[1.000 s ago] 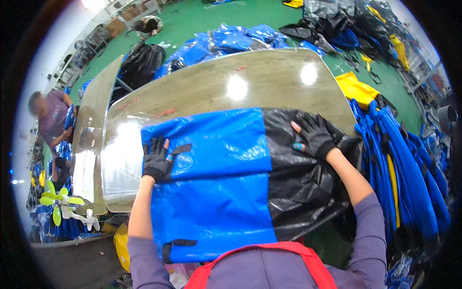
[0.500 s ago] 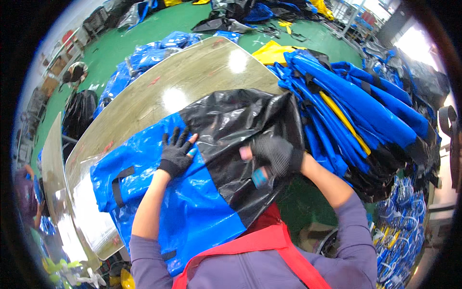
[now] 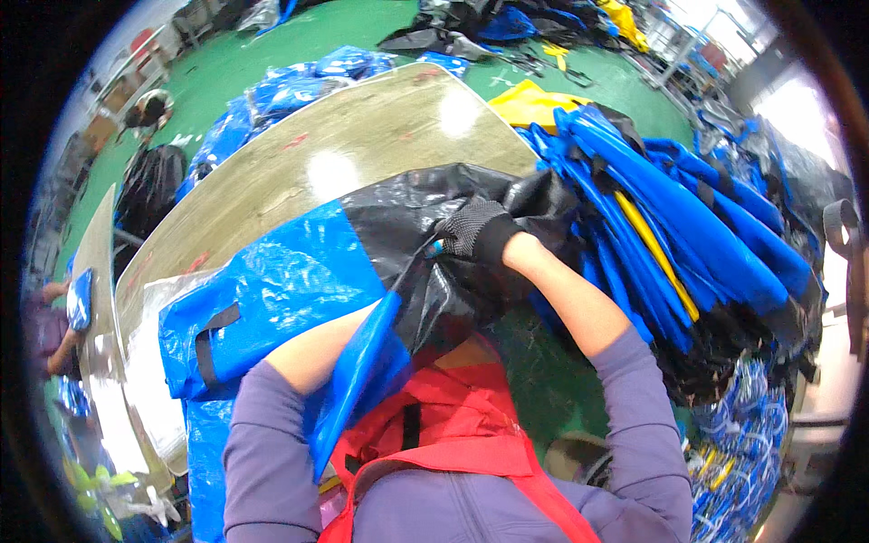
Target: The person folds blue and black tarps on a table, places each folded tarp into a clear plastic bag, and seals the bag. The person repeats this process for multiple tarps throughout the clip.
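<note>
Across the near part of the table lies a bag-like piece of shiny blue and black coated fabric (image 3: 299,258), with a dark strap on its blue end. Wearing a dark knit glove, my right hand (image 3: 475,231) pinches a raised fold of the black part, its fingers closed. My left forearm (image 3: 328,348) passes beneath a lifted blue flap, and the fabric hides my left hand entirely. Over my front hangs a red apron (image 3: 453,452).
Blue, black and yellow fabric pieces (image 3: 670,226) are heaped beside the table (image 3: 380,118) on the right. Clear-wrapped blue packs (image 3: 262,100) lie beyond its far edge. Bundled blue items (image 3: 742,452) stand at lower right. Another person's arm (image 3: 63,353) shows at far left.
My left hand has gone from lying spread on the blue fabric to out of sight under a raised flap. My right hand has moved up and left and pinched the black fabric.
</note>
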`<action>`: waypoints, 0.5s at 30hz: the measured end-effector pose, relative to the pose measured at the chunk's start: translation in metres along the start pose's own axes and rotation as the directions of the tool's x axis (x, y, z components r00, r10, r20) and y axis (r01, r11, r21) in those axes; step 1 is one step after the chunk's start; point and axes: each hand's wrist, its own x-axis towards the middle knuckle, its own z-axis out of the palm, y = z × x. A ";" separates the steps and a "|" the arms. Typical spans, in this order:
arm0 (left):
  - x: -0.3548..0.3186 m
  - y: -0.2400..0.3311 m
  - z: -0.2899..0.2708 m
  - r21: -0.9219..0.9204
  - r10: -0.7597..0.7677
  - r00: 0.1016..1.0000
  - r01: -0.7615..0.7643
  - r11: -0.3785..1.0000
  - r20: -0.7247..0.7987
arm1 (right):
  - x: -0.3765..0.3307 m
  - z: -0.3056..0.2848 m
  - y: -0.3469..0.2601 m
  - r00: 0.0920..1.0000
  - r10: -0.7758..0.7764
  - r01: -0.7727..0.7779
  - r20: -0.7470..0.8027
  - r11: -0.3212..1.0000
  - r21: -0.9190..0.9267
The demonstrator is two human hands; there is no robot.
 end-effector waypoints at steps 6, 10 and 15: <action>-0.227 -0.009 -0.096 -0.037 -0.113 0.952 0.128 0.991 0.285 | 0.064 0.076 0.034 0.999 -0.036 0.033 0.035 0.996 0.081; -0.408 0.036 -0.170 0.077 -0.659 0.511 0.755 0.651 0.551 | 0.061 0.079 0.034 0.995 0.048 -0.054 0.082 0.996 0.067; -0.519 0.101 -0.168 -0.570 -0.856 0.231 0.817 -0.087 0.462 | 0.059 0.060 0.020 0.984 0.129 -0.134 0.125 0.990 0.034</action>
